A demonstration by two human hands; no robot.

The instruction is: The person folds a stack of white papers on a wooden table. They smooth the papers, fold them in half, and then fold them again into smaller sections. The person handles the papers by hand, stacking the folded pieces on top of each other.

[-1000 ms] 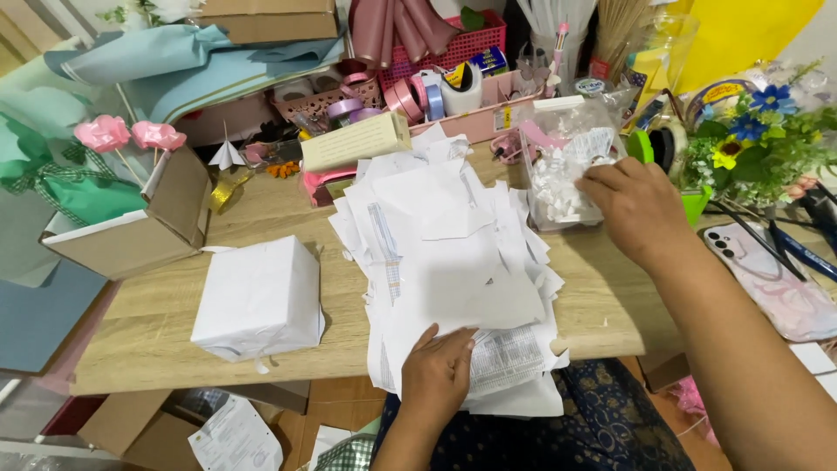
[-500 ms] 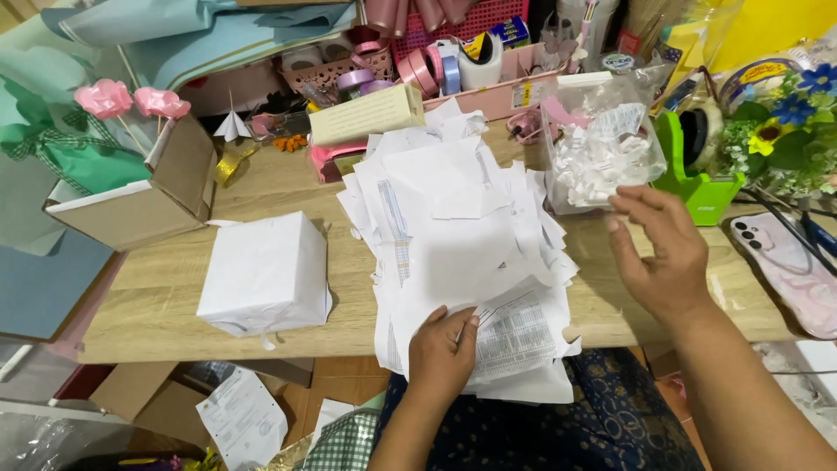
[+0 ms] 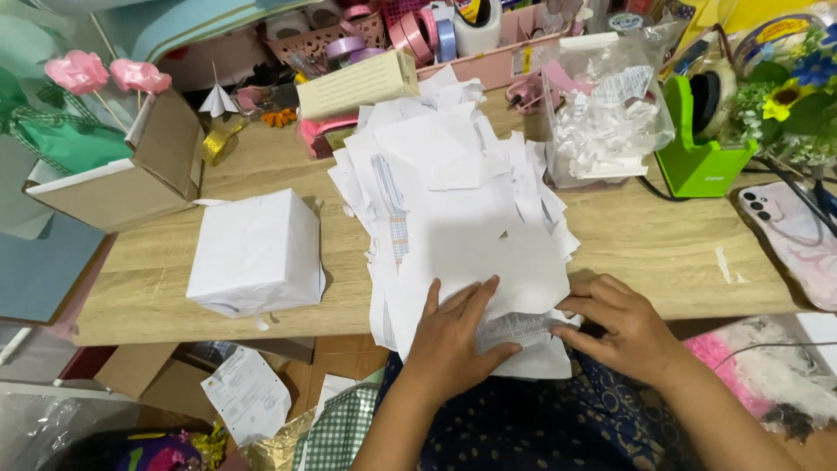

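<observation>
A loose heap of white paper slips [image 3: 453, 218] lies spread across the middle of a pale wooden counter [image 3: 663, 244], reaching from its near edge back toward the clutter behind. The sheets are of mixed sizes, overlapping at odd angles, mostly blank, a few with faint grey or blue print.

The left hand [image 3: 453, 336] lies flat on the near end of the heap, fingers [image 3: 475, 301] spread and pressing the paper down, gripping nothing. Just right of those fingers, the right hand [image 3: 623, 327] pinches a small crumpled printed slip [image 3: 523, 330] at the pile's near edge, thumb and fingers closed on it.

Left of the left hand's fingers, well apart, sits a box wrapped in white paper [image 3: 253, 253]. Beyond it stands an open cardboard box [image 3: 131, 174] with pink paper flowers [image 3: 105, 74]. Beyond the right hand's fingers stand a clear tub of white scraps [image 3: 610, 131] and a green tape dispenser [image 3: 702, 139], with a phone [image 3: 793, 235] farther right.
</observation>
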